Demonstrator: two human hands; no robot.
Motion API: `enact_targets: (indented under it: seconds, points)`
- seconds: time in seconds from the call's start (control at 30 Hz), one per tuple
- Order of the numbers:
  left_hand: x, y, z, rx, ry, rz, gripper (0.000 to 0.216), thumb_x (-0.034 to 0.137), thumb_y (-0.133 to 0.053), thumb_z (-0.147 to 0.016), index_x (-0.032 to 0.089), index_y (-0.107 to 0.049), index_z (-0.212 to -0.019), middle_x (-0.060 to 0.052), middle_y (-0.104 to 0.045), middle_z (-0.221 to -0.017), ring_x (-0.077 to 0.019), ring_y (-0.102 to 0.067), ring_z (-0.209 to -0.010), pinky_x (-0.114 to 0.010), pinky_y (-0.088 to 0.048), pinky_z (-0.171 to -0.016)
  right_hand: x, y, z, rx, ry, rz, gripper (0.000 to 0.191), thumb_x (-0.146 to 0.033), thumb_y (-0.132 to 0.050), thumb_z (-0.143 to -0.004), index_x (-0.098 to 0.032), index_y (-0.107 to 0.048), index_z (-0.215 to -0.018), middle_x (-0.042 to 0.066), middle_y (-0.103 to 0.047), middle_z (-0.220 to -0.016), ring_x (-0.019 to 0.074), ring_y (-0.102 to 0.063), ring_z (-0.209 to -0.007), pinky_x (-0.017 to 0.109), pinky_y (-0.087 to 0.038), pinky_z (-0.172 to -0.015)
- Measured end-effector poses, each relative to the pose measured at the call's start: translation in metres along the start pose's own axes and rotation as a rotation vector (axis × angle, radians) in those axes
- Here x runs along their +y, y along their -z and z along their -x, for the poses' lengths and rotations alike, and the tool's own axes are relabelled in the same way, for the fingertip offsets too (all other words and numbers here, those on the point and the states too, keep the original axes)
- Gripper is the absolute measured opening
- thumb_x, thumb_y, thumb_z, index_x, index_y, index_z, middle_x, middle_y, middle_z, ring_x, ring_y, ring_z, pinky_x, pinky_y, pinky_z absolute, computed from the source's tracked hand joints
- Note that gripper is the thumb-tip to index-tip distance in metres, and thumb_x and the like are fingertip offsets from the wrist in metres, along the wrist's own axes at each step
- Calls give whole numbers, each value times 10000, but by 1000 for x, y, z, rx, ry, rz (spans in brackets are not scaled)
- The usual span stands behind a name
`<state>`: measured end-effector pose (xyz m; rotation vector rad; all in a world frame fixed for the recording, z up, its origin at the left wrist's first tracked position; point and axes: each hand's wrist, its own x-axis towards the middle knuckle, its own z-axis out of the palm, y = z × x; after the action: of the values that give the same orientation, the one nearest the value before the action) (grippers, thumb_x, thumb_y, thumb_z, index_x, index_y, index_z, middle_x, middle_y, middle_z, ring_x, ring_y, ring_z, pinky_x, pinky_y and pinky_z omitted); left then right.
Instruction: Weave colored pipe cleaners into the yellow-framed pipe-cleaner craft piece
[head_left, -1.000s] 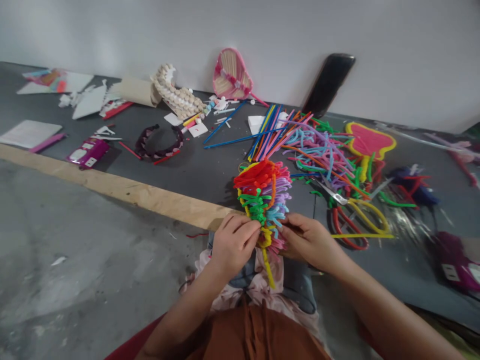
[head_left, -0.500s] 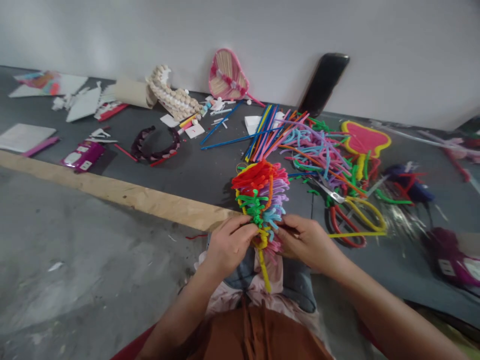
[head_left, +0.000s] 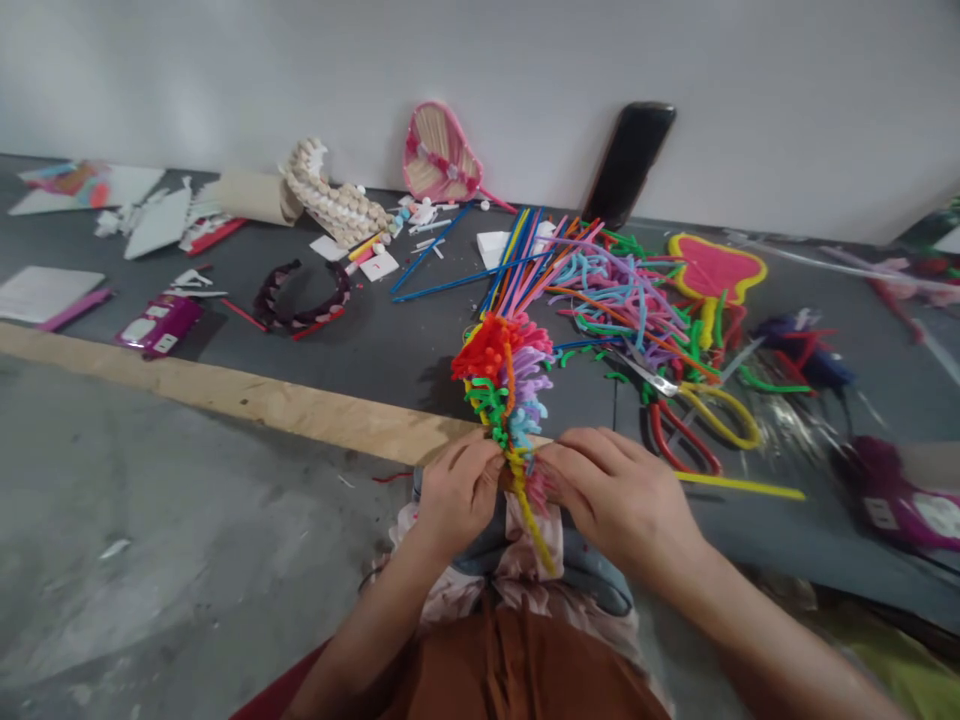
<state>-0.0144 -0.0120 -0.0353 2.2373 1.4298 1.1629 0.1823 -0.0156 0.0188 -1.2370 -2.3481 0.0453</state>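
A rainbow pipe-cleaner bundle (head_left: 504, 375), with red, orange, green, blue, purple and pink loops on a yellow stem, stands upright over my lap. My left hand (head_left: 457, 490) pinches its lower left side, fingers closed on it. My right hand (head_left: 619, 495) grips its lower right side with fingers curled. The yellow stem (head_left: 534, 520) hangs down between both hands.
A loose pile of coloured pipe cleaners (head_left: 630, 295) and scissors (head_left: 656, 380) lies on the dark mat to the right. A phone (head_left: 628, 160) leans on the wall. A pink heart shape (head_left: 716, 268), a dark headband (head_left: 300, 298) and paper scraps (head_left: 157, 215) lie further out. A wooden strip (head_left: 247, 395) edges the mat.
The bundle has turned and now looks narrower. My right hand has slid further over its base. The view has shifted slightly right.
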Motion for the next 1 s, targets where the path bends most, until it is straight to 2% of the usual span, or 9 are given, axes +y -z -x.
enact_targets:
  seconds: [0.07, 0.17, 0.3, 0.4, 0.47, 0.63, 0.87, 1.0]
  points:
    - [0, -2, 1, 1, -12, 0, 151, 198, -486, -929, 198, -627, -874, -59, -727, -880, -167, -696, -823, -261, -551, -728, -2, 1, -3, -37, -4, 22, 205, -180, -489, -946, -193, -690, -985, 61, -703, -923, 192, -616, -812, 307, -465, -723]
    - [0, -6, 3, 7, -20, 16, 136, 187, -499, -921, 197, -631, -892, -70, -736, -924, -176, -701, -878, -280, -563, -777, -4, 3, -6, -98, -35, 34, 225, -243, -478, -963, -201, -697, -928, 70, -698, -915, 197, -596, -823, 319, -447, -729]
    - [1, -11, 4, 43, 3, 33, 151, 141, -504, -899, 199, -642, -918, -87, -722, -1047, -176, -690, -974, -289, -558, -850, -7, 4, -8, -112, -79, 48, 275, -370, -480, -972, -192, -689, -947, 81, -685, -893, 216, -568, -815, 337, -413, -705]
    - [3, -12, 5, 29, 5, 56, 147, 124, -521, -876, 193, -643, -920, -95, -700, -1108, -180, -677, -1016, -294, -556, -873, -6, 3, -10, -158, -106, 55, 305, -446, -523, -943, -193, -660, -843, 68, -647, -801, 224, -547, -782, 339, -386, -676]
    - [4, -13, 5, 22, -3, 54, 142, 136, -522, -886, 194, -645, -925, -91, -696, -1101, -182, -676, -1012, -303, -563, -869, -5, 1, -12, -198, -126, 83, 266, -424, -567, -915, -204, -628, -780, 55, -619, -757, 230, -535, -770, 342, -373, -668]
    - [8, -17, 3, 93, -56, 37, 193, 202, -492, -947, 175, -677, -900, -76, -678, -1044, -158, -683, -923, -246, -562, -823, -2, -4, -14, -236, -158, 132, 59, -252, -615, -827, -212, -609, -785, 53, -619, -799, 234, -539, -822, 338, -370, -712]
    - [12, -22, 0, 79, -22, 108, 174, 215, -506, -952, 200, -678, -938, -61, -671, -1053, -137, -669, -885, -252, -563, -795, -5, -10, -9, -142, -195, 262, 42, -212, -595, -794, -219, -580, -755, 53, -620, -780, 225, -526, -773, 336, -316, -655]
    - [14, -18, -4, 43, -23, 149, 139, 233, -509, -949, 202, -632, -1005, -69, -673, -1045, -158, -665, -961, -286, -550, -857, -4, -14, -6, -91, -209, 253, 65, -194, -579, -812, -218, -586, -751, 51, -617, -762, 222, -525, -765, 338, -309, -648]
